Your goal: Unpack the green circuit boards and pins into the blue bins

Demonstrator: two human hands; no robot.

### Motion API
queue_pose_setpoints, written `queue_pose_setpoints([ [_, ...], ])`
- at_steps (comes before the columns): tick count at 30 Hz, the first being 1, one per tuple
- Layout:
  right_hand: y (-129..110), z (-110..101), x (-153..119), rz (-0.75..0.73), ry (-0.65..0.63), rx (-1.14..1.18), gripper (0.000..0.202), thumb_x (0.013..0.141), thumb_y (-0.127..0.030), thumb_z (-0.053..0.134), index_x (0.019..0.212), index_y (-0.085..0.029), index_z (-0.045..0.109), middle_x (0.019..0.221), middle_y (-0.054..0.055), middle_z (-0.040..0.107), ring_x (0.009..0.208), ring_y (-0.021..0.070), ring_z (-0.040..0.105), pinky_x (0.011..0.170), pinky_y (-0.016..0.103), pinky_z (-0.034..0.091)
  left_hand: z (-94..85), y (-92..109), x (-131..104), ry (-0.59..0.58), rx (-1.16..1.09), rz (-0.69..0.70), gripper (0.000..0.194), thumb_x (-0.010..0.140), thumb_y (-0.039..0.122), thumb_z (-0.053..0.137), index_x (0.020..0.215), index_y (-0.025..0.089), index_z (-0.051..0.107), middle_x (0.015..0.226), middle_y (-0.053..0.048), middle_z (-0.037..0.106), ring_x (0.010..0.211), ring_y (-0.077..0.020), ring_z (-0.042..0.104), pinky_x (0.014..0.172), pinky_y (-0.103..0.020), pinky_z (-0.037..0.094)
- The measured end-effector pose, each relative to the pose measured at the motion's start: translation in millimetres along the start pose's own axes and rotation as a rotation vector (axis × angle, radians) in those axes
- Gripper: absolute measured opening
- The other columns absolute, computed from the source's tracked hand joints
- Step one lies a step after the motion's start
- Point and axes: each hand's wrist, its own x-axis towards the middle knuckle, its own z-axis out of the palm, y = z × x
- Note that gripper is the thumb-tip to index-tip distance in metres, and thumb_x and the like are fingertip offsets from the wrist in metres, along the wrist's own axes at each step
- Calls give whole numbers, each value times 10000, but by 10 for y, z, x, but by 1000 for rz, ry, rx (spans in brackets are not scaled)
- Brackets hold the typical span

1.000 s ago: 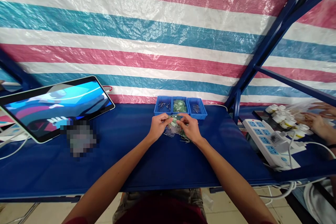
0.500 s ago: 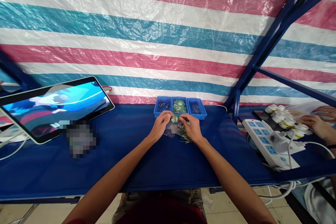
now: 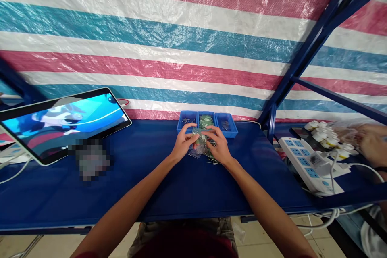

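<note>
My left hand point(image 3: 183, 143) and my right hand point(image 3: 219, 145) meet over the middle of the blue table, just in front of three joined blue bins. Between their fingers they hold a small clear plastic bag point(image 3: 198, 132) with something greenish in it. Beneath and between the hands lies a pile of clear bags and thin metal pieces point(image 3: 213, 161), partly covered by my right hand. The left bin point(image 3: 180, 130) and the right bin point(image 3: 231, 133) contain small dark metal pieces; green packets point(image 3: 206, 120) fill the middle one.
At the left stands a tilted screen point(image 3: 65, 123), with a pixelated patch beside it. A white power strip point(image 3: 308, 166), white bottles point(image 3: 330, 141) and cables lie at the right. Another person's hand point(image 3: 373, 145) holds clear plastic there. Blue frame bars point(image 3: 302, 60) slant upward.
My fingers have spread and lifted around the small bag, which now shows more between them. At the right, the other person's hands have moved with the plastic.
</note>
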Motion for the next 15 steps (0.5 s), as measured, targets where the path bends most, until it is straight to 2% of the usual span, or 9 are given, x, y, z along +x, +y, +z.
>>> queue_pose_setpoints([
  [1,7,3,3,3,13,-9,221,878,-224,496,1017,-229,668,1170,103,562,975,201,596,748,325,534,-7,-5,3,-12,14,8,439,826,489,609,1101,152,548,537,41,541,451,-102,510,515,-228,443],
  [3,20,9,8,40,43,-29,164,883,-269,527,904,-209,678,970,85,632,852,192,614,727,322,523,-25,-20,12,-15,75,49,443,854,551,530,941,126,623,599,3,547,511,-105,502,526,-231,427],
  [5,25,13,11,102,71,-31,172,876,-324,557,830,-196,663,776,47,638,702,175,607,683,310,511,-47,-40,28,0,174,103,453,835,563,548,874,124,655,698,-24,562,596,-117,509,556,-234,423],
  [8,8,14,6,205,99,31,185,847,-366,594,901,-194,635,655,-2,608,573,154,583,625,291,502,-68,-75,57,-4,267,132,364,774,500,650,832,141,654,828,-44,587,710,-142,543,598,-232,428],
  [12,-43,-5,-12,251,43,105,230,899,-338,509,1078,-216,587,654,-25,597,560,144,586,603,276,506,-60,-80,61,-29,157,18,317,764,442,675,871,162,572,653,14,566,563,-112,528,568,-229,428],
  [15,-53,-26,-10,163,9,58,282,952,-289,381,1063,-226,632,852,37,644,702,156,618,678,298,520,-39,-42,41,26,23,-44,388,741,409,709,985,194,499,542,73,504,456,-96,496,516,-220,425],
])
